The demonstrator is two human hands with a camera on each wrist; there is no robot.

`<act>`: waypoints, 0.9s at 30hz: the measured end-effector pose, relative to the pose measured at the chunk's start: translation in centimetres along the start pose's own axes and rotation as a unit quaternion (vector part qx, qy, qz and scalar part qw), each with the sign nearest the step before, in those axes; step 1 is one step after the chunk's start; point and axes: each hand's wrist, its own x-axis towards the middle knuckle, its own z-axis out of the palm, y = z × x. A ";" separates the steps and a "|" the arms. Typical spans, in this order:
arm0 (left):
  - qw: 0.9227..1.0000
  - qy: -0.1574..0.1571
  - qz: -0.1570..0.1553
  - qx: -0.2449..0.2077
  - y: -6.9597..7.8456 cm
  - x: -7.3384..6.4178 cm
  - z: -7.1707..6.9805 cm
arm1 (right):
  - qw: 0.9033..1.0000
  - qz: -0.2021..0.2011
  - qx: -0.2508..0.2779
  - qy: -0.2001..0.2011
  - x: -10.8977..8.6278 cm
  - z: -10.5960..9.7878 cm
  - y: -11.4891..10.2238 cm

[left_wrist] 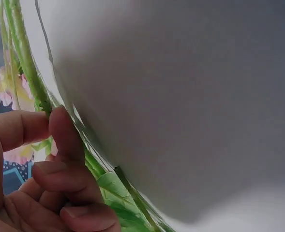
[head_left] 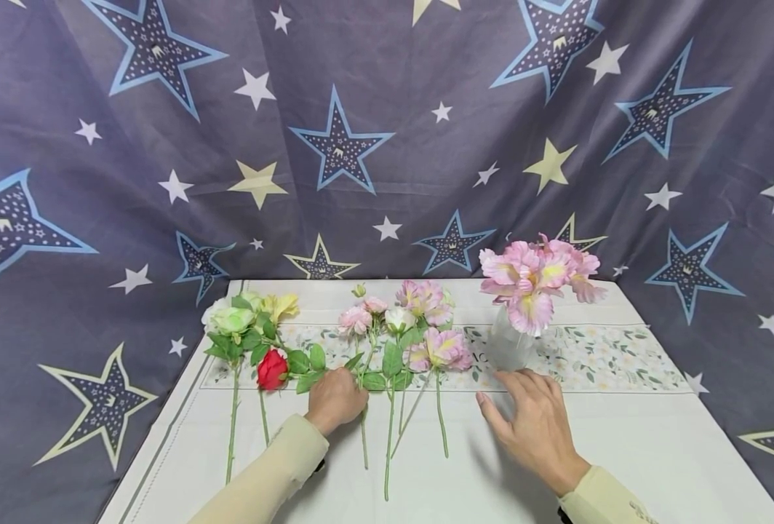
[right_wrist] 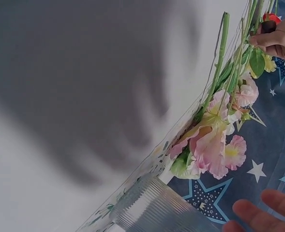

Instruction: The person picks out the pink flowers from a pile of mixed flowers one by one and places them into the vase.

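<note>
My left hand [head_left: 337, 399] is low over the laid-out flowers, thumb and index finger pinching a green flower stem [left_wrist: 30, 72]; which bloom it belongs to is hard to tell. Right beside that hand lie a red rose [head_left: 272, 370] and a spray of small pink flowers [head_left: 356, 320]. My right hand [head_left: 534, 422] hovers empty with fingers spread, just in front of a clear ribbed vase [right_wrist: 154, 208]. Large pink-and-yellow blooms [head_left: 534, 280] stand in the vase. Between the hands lie a white flower [head_left: 399, 319] and a loose pink-and-yellow flower [head_left: 444, 349].
At the left lie a pale green-white flower [head_left: 231, 319] and a yellow flower [head_left: 281, 306], stems toward me. A leaf-patterned runner [head_left: 612, 356] crosses the white tabletop [head_left: 629, 444]. Behind the table hangs a star-printed curtain [head_left: 387, 189].
</note>
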 end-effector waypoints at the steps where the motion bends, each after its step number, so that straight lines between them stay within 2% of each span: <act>1: 1.000 0.001 -0.002 -0.008 -0.1 0.0 -0.1 | 1.000 0.000 0.000 0.001 0.0 0.0 0.0; 6: 0.998 0.020 -0.014 -0.051 -0.5 -0.1 -0.3 | 1.000 -0.002 0.005 0.003 -0.1 0.1 0.0; 11: 0.996 0.053 -0.013 -0.070 -0.8 -0.3 -0.6 | 1.000 -0.009 0.007 0.008 0.0 0.1 0.0; 17: 0.992 0.070 -0.022 -0.104 -0.7 -0.7 -1.3 | 0.999 -0.024 0.008 0.023 0.1 0.2 -0.1; 24: 0.982 0.101 -0.019 -0.161 -0.4 -0.9 -2.0 | 0.999 -0.028 0.010 0.030 0.2 0.2 -0.2; 27: 0.975 0.127 -0.014 -0.183 0.0 -1.2 -2.3 | 0.999 -0.029 0.010 0.031 0.2 0.2 -0.2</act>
